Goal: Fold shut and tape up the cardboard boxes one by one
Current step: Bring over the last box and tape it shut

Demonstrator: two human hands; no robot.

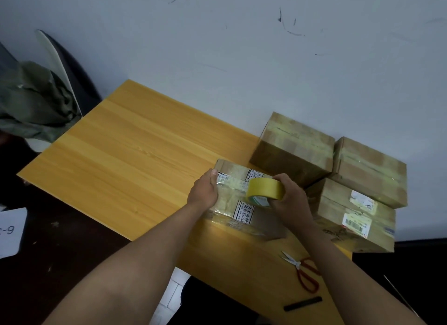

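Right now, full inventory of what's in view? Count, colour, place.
box being taped: 1, brown with black-and-white printed tape, table centre, under both hands
tape roll: 1, yellow, on top of that box
sealed boxes: 3, brown, grouped at the table's right end by the wall
scissors: 1, red handles, near table edge, right
black bar: 1, black, near edge beyond the scissors
table: 1, yellow wood
cloth: 1, green, draped at left
left hand: presses the tape end on the box
right hand: fingers grip the tape roll
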